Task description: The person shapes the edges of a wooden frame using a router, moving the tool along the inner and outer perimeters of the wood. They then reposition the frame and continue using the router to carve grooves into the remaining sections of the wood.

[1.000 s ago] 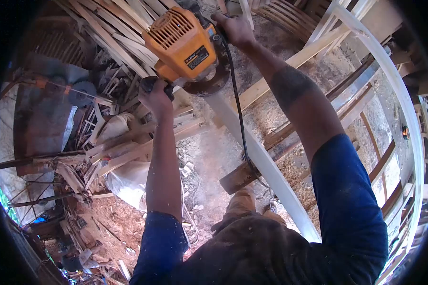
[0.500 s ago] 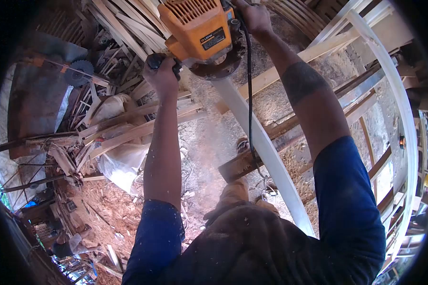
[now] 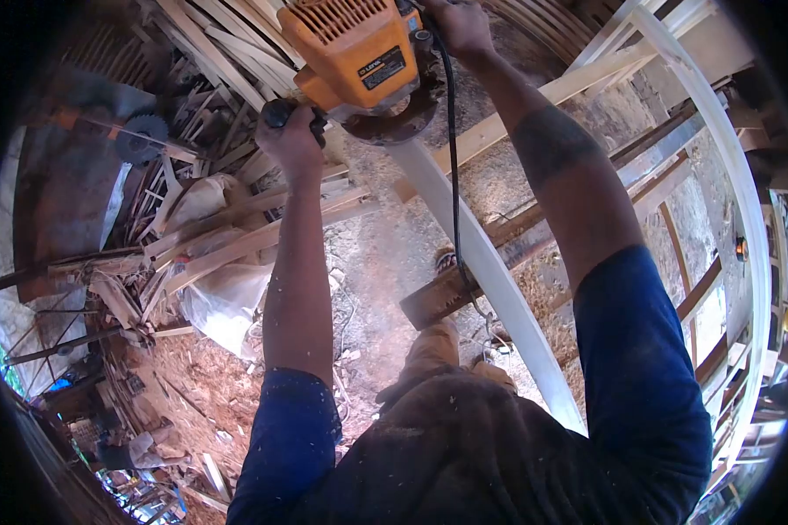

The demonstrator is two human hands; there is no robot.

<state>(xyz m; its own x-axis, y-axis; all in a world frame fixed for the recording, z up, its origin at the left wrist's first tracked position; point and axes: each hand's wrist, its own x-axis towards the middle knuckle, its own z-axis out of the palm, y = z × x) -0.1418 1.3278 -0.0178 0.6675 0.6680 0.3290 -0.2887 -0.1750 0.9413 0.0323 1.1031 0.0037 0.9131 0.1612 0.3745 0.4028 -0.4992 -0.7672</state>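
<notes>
From twelve o'clock down to nearly five, note a long, narrow, pale curved wooden board [image 3: 508,297], lying across a thick, brown, rough-ended timber beam [image 3: 438,299]. Looks stiff and fairly strong, perhaps a little slick with dust; best steadied by both long edges, well clear of the tool. At twelve o'clock, over the far end of that board, see a bulky orange power tool with a round dark metal base [image 3: 355,52]. Probably heavy, rigid and top-weighted, likely to buzz and tug when running; best taken with two hands, one at each side, low down, never under the base. At one o'clock, make out the bare right hand [image 3: 464,33] by the tool's far side, curled, but with fingertips out of sight; cannot tell how tightly closed. At eleven o'clock, find the bare left hand [image 3: 296,140], fingers folded together around a black rounded side knob [image 3: 277,112], a firm, broad hold. From twelve towards the centre, trace a thin, black, flexible cord [image 3: 453,166], soft and easily snagged, so better kept off the board
</notes>
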